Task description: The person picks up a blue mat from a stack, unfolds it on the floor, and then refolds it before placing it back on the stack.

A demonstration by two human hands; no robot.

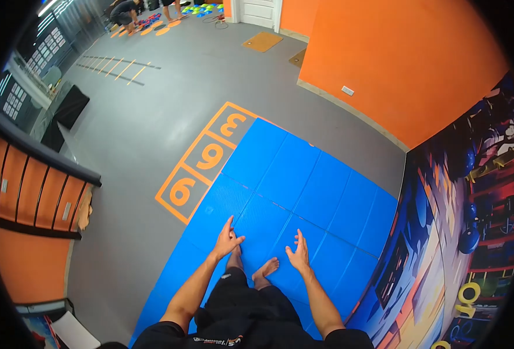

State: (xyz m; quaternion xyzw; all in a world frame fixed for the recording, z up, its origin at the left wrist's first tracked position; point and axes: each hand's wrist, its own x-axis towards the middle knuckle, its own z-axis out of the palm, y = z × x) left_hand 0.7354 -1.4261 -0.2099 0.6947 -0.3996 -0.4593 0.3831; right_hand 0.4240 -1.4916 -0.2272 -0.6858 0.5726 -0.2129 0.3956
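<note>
Both arms reach forward above a blue floor mat (327,203). My left hand (227,239) is open, its fingers apart, with nothing in it. To its right my right hand (298,252) is also open and empty. A wide gap separates the two hands. Between and below them a bare foot (266,268) rests on the mat; the other foot is mostly hidden behind my left hand and wrist. Black shorts (228,291) and a black shirt (239,326) show at the bottom.
Orange floor numbers (210,157) border the mat's left edge. A floor ladder (117,68) lies farther off. Two people (126,14) bend near colored discs (201,10) at the top. An orange wall (396,64) and a mural wall (443,232) stand right, an orange counter (30,186) left.
</note>
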